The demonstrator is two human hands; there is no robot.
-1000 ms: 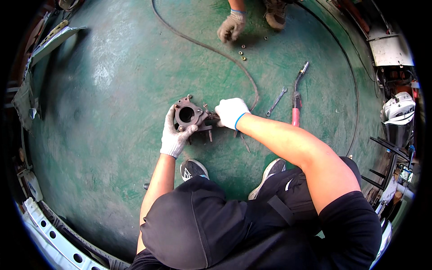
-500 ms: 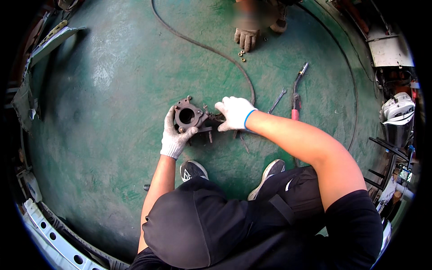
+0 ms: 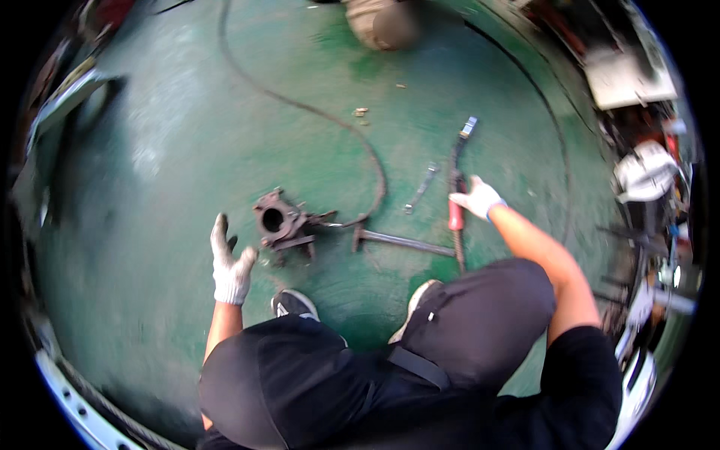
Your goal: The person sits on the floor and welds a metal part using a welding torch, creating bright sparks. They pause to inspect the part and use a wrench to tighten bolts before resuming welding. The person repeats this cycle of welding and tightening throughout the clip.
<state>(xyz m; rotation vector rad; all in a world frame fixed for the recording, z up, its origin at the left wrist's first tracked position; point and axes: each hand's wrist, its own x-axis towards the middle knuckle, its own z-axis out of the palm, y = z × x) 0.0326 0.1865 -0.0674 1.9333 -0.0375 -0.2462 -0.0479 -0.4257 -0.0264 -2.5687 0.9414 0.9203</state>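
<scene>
My left hand [image 3: 231,262], in a white and grey work glove, is open with thumb and fingers apart. It is just left of a rusty cast-metal part [image 3: 279,219] with a round bore, which sits on the floor and is untouched. My right hand [image 3: 480,201], gloved too, is at the red handle of a welding torch [image 3: 455,216]. Its thumb lies across the handle and its other fingers point away, apart from the thumb; blur hides whether it presses on it. A hammer [image 3: 405,241] lies between the metal part and the torch. Left of the torch is a wrench [image 3: 422,187].
A dark cable [image 3: 315,111] curves over the green floor [image 3: 165,165] toward the metal part. Small brass-coloured nuts [image 3: 361,112] lie farther off, near another person [image 3: 371,22]. Clutter and a white-topped container [image 3: 645,172] line the right side. Metal panels [image 3: 71,101] stand at left.
My left hand has let go of the metal part and drawn off to its left. My right hand has moved right, from beside the part to the welding torch. The view has shifted.
</scene>
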